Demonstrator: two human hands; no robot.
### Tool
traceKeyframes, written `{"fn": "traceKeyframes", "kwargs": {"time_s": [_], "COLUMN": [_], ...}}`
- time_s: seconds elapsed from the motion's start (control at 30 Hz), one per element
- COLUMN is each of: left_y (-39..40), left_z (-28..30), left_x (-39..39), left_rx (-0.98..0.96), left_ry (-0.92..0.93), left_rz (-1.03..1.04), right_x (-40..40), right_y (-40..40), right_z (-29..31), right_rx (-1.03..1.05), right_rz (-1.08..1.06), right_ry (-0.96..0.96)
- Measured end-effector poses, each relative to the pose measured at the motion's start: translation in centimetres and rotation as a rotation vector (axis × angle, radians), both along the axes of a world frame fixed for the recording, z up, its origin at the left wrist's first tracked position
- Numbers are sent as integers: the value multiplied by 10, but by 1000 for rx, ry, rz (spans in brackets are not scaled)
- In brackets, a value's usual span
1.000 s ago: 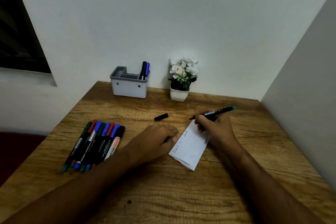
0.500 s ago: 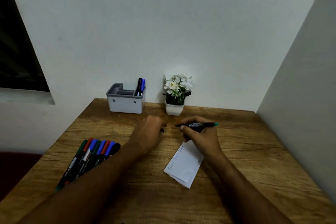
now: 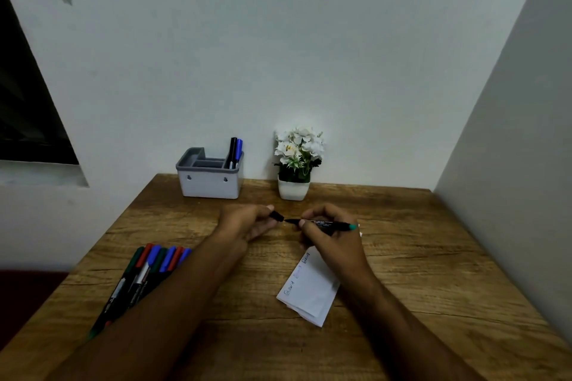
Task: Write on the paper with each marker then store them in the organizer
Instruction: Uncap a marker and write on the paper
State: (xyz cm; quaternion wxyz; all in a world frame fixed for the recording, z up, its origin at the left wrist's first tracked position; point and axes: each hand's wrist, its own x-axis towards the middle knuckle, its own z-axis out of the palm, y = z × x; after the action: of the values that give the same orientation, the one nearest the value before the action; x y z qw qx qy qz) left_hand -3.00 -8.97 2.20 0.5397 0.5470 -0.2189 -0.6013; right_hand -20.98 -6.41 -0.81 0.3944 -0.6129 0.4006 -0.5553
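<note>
- head view shows your left hand (image 3: 247, 223) pinching a small black cap (image 3: 277, 216) with curled fingers, just above the wooden table (image 3: 402, 257).
- your right hand (image 3: 331, 235) has its fingers curled round a black marker with a green end (image 3: 322, 223). it lies almost flat, tip pointing left at the cap.
- the tip and the cap are very near each other, but the cap is not on yet.
- the paper (image 3: 309, 288) lies on the table just below your right hand. it has three small words on it in a row, so it looks like three markers have written.
- the grey organizer (image 3: 210, 182) stands at the back of the table by the wall. two markers (image 3: 234, 153) stand in its right corner slot, one black and one blue. its other slots look bare from here.
- a bunch of markers (image 3: 148, 272) lies on the left side of the table, partly under your left arm. you can see green, red and blue caps. i cannot count them all.
- so the task looks early on: two stored, one in your hands to be capped and put away, and the whole bunch left to write with and store.
- a little white flower pot (image 3: 294, 190) stands just right of the organizer.
</note>
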Motion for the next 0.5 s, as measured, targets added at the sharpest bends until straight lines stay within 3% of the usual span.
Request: {"fn": "traceKeyframes", "kwargs": {"time_s": [0.1,0.5], "left_y": [3,14], "left_z": [-3,0], "left_x": [0,-8], "left_rx": [37,11], "left_ry": [150,257], "left_rz": [-37,-110], "right_x": [2,11], "right_y": [0,-7], "right_z": [-3,-5], "right_rx": [-37,-190], "right_rz": [-10,-86], "right_ry": [35,145]}}
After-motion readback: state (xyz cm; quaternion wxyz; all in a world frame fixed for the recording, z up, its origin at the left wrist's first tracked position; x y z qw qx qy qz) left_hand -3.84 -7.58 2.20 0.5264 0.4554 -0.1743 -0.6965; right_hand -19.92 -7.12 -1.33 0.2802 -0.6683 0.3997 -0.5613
